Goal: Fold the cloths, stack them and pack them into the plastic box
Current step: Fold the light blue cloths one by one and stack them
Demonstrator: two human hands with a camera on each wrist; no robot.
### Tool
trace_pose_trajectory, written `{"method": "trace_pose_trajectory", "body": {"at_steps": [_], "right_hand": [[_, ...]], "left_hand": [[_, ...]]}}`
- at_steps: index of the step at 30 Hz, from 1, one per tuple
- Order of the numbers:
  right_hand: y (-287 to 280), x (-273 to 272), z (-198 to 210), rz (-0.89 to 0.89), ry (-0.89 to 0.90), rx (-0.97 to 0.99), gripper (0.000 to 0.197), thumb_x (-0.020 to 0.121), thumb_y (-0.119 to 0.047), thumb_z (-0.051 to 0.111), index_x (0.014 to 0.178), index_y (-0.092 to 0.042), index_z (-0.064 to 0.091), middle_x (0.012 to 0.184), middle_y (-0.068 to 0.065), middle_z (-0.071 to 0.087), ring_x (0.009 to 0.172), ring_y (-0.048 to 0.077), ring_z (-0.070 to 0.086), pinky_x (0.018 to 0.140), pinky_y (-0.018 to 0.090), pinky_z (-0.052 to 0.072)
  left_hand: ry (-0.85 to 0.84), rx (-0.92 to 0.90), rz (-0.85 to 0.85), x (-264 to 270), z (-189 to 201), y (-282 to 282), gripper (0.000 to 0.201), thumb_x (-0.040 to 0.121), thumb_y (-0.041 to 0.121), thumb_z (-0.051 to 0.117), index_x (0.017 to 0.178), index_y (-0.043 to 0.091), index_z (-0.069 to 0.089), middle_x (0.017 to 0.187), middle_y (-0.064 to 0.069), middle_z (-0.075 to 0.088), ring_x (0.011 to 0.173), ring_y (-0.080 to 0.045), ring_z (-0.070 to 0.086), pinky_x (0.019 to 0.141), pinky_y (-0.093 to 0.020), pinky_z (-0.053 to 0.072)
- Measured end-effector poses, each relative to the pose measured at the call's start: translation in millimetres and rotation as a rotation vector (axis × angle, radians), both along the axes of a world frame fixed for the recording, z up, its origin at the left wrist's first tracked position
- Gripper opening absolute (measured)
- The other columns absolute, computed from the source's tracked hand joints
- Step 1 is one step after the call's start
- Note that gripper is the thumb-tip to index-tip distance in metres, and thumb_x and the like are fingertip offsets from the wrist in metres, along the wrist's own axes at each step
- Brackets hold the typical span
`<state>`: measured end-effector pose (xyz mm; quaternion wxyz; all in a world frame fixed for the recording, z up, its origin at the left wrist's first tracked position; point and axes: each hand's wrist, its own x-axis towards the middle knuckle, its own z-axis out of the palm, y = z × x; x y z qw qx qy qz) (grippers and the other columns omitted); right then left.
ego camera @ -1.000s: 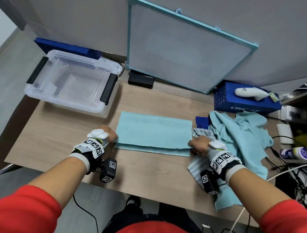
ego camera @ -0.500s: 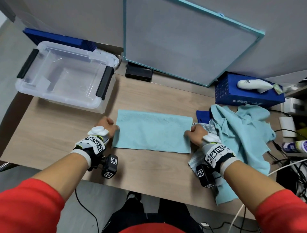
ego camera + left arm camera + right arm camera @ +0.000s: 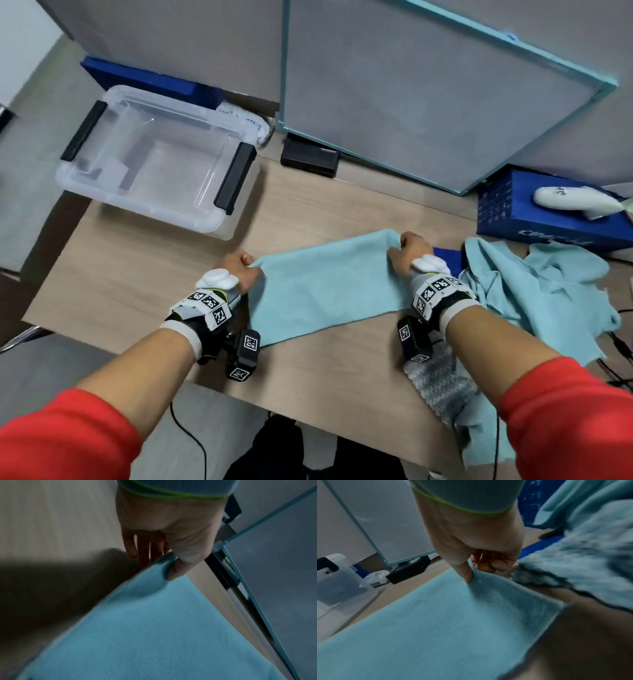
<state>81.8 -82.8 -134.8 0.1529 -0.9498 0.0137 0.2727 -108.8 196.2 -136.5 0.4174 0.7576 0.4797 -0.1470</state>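
Observation:
A folded light blue cloth (image 3: 329, 284) stretches across the middle of the wooden table (image 3: 137, 274). My left hand (image 3: 239, 270) pinches its far left corner, thumb on top. My right hand (image 3: 407, 250) pinches its far right corner and holds it raised. The left wrist view shows the thumb pressed onto the light blue cloth (image 3: 154, 622), and the right wrist view shows the thumb and fingers nipping the light blue cloth (image 3: 453, 615) at its edge. A clear plastic box (image 3: 161, 164) with black handles stands open at the far left, with nothing in it.
A heap of light blue cloths (image 3: 534, 287) lies at the right, with a grey patterned cloth (image 3: 442, 387) under my right forearm. A blue carton (image 3: 548, 219) with a white device on top sits far right. A teal-framed board (image 3: 428, 96) leans behind.
Both hands moved from the cloth's near corners to its far corners. The cloth's right end is now lifted off the table.

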Motion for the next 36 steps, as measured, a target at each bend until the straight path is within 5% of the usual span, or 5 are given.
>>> {"method": "trace_pose_trajectory", "body": {"at_steps": [8, 13, 21, 28, 36], "right_hand": [[28.8, -36.4, 20.4, 0.076, -0.216, 0.334, 0.034, 0.083, -0.019, 0.063, 0.117, -0.018, 0.058, 0.120, 0.008, 0.053, 0.106, 0.024, 0.055, 0.093, 0.036, 0.048], [35.9, -112.1, 13.0, 0.341, 0.324, 0.335, 0.012, 0.083, -0.033, 0.068, 0.095, -0.032, 0.067, 0.098, -0.007, 0.070, 0.093, 0.015, 0.065, 0.083, 0.025, 0.049], [68.9, -179.9, 20.6, 0.398, 0.442, 0.485, 0.090, 0.062, -0.065, 0.078, 0.135, -0.023, 0.045, 0.126, -0.004, 0.059, 0.115, 0.013, 0.056, 0.102, 0.032, 0.044], [59.2, -172.7, 36.1, 0.219, 0.120, 0.346, 0.013, 0.079, -0.024, 0.066, 0.091, -0.020, 0.069, 0.081, 0.000, 0.066, 0.080, 0.022, 0.061, 0.066, 0.026, 0.043], [10.4, -159.4, 56.1, 0.132, 0.237, 0.451, 0.012, 0.084, -0.013, 0.065, 0.079, -0.024, 0.066, 0.075, -0.007, 0.064, 0.069, 0.009, 0.057, 0.068, 0.024, 0.045]], "left_hand": [[0.064, -0.326, 0.098, -38.2, 7.8, 6.2, 0.017, 0.072, -0.004, 0.074, 0.069, 0.006, 0.060, 0.058, -0.004, 0.058, 0.058, -0.022, 0.051, 0.041, -0.014, 0.040], [0.173, -0.488, 0.044, -46.6, 10.7, -12.2, 0.017, 0.085, 0.004, 0.063, 0.102, 0.007, 0.062, 0.072, -0.013, 0.065, 0.043, -0.021, 0.060, 0.047, -0.027, 0.053], [-0.112, -0.708, 0.105, -28.1, 51.6, -37.6, 0.067, 0.090, -0.001, 0.053, 0.146, 0.025, 0.027, 0.111, -0.010, 0.067, 0.057, -0.020, 0.071, 0.048, -0.022, 0.047], [-0.191, -0.795, -0.046, -9.1, 74.5, -28.9, 0.016, 0.087, 0.013, 0.067, 0.101, 0.015, 0.060, 0.079, -0.005, 0.074, 0.059, -0.008, 0.068, 0.055, -0.018, 0.043], [0.046, -0.423, -0.538, 1.8, 75.0, -21.1, 0.007, 0.085, 0.015, 0.069, 0.087, 0.008, 0.068, 0.063, -0.002, 0.070, 0.047, -0.009, 0.055, 0.045, -0.019, 0.035]]}}
